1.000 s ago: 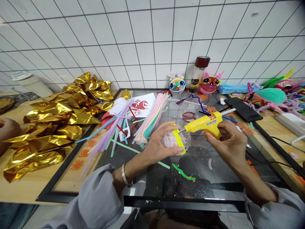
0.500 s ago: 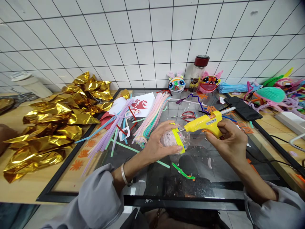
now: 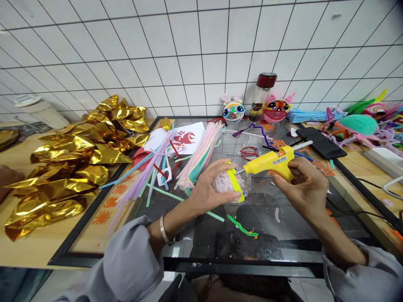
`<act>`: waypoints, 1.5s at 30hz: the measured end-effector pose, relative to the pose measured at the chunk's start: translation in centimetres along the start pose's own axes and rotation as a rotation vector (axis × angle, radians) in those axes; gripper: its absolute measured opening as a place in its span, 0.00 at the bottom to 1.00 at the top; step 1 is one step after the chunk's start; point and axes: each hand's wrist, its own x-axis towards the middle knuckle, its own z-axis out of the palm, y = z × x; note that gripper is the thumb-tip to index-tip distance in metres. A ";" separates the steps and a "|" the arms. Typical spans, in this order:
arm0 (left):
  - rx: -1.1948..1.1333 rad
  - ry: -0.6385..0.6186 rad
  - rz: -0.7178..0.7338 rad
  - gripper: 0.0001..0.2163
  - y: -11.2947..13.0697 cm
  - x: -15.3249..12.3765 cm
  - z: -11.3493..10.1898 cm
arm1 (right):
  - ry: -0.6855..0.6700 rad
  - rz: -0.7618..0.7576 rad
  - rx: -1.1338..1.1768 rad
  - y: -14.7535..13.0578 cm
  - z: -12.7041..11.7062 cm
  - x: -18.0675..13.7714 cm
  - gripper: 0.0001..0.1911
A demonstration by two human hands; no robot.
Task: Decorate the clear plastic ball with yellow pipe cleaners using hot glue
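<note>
My left hand grips a clear plastic ball with pale filling inside, thumb below and fingers over the top. A yellow pipe cleaner strip runs around the ball's middle. My right hand is closed around the handle of a yellow hot glue gun, with a white glue stick out of its back. The gun's metal nozzle meets the ball at the yellow strip. On the glass below lies a short green pipe cleaner piece.
Bundled pastel pipe cleaners, lilac pipe cleaners and red-handled scissors lie beyond my hands. Gold foil is heaped at left. Decorated balls, a lidded bottle and a black phone stand or lie farther back.
My right hand and the back of the glue gun have shifted very slightly to the right. The ball and my left hand stay almost in place.
</note>
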 end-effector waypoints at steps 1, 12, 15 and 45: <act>0.001 0.002 -0.001 0.26 0.0 0.0 0.0 | 0.008 -0.009 -0.003 0.0 0.0 0.0 0.11; 0.000 0.001 -0.017 0.27 0.0 0.1 0.0 | 0.016 -0.020 0.001 0.0 -0.1 0.0 0.11; -0.002 0.003 -0.006 0.27 0.0 0.1 0.0 | 0.003 0.000 0.002 0.0 -0.2 0.0 0.11; -0.028 0.036 -0.073 0.26 -0.4 0.3 -0.1 | -0.472 0.444 -0.728 1.6 -0.7 2.0 0.17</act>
